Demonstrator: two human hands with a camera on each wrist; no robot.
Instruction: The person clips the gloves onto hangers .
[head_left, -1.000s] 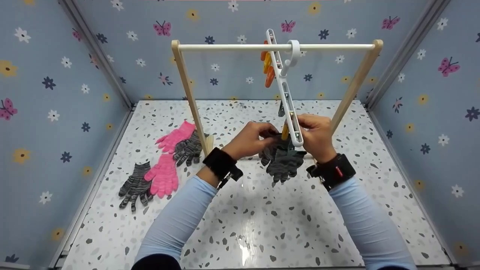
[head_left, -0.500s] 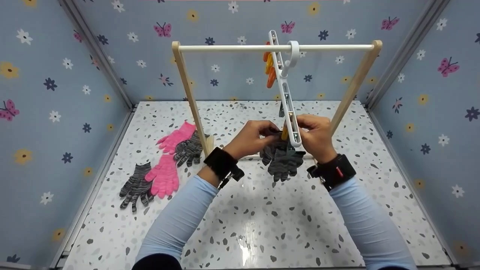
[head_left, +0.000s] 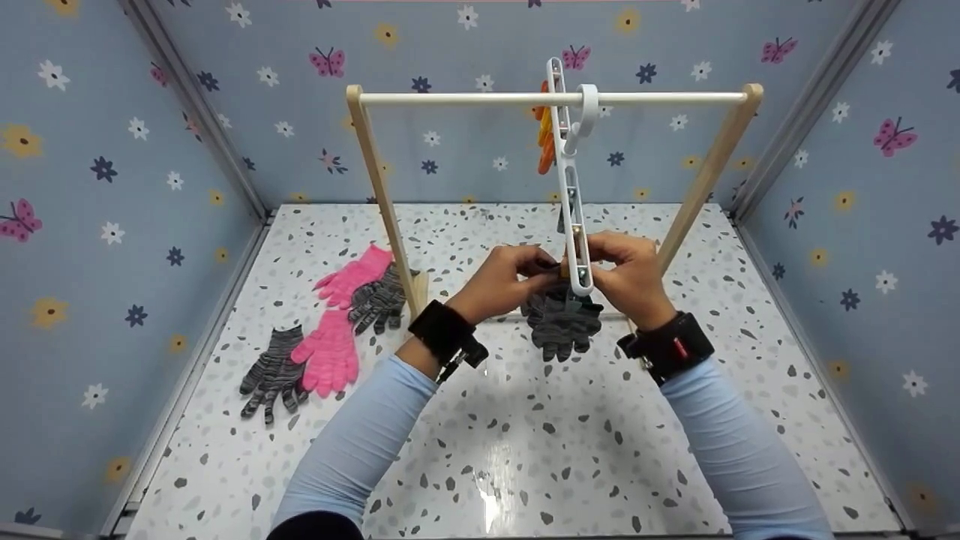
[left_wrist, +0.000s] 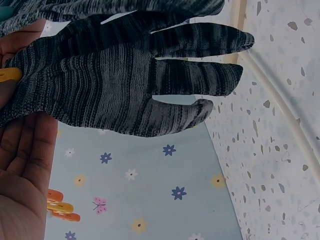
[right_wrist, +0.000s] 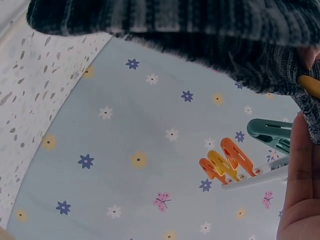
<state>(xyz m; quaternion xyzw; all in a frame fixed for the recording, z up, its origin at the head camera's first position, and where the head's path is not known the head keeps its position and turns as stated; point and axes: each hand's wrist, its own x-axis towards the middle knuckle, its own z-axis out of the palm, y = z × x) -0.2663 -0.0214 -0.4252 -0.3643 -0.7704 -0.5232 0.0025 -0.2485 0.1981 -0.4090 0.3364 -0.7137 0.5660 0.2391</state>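
My left hand (head_left: 499, 285) pinches the cuff of a dark grey striped knitted glove (left_wrist: 105, 85) under the near end of a white clip hanger (head_left: 568, 161). My right hand (head_left: 630, 277) is at that same end, thumb and fingers on a yellow clothespin (left_wrist: 10, 75) that sits at the glove's cuff. Another grey glove (head_left: 566, 330) hangs closest to me below the hanger; its top is partly hidden by the bar. In the left wrist view the held glove's fingers dangle free. A green clothespin (right_wrist: 270, 132) shows beside the hand in the right wrist view.
The hanger hooks over the white rod (head_left: 465, 98) of a wooden-legged rack (head_left: 382, 195). Orange and yellow clothespins (right_wrist: 227, 159) sit on its far half. Left on the speckled table (head_left: 450, 450) lie pink gloves (head_left: 330, 352) and grey gloves (head_left: 274, 371). Patterned walls (head_left: 465, 45) enclose the table.
The hanger's near end has swung a little left and its far end right. My right hand shifts slightly left with it, and the gloves below turn. The left hand stays nearly still.
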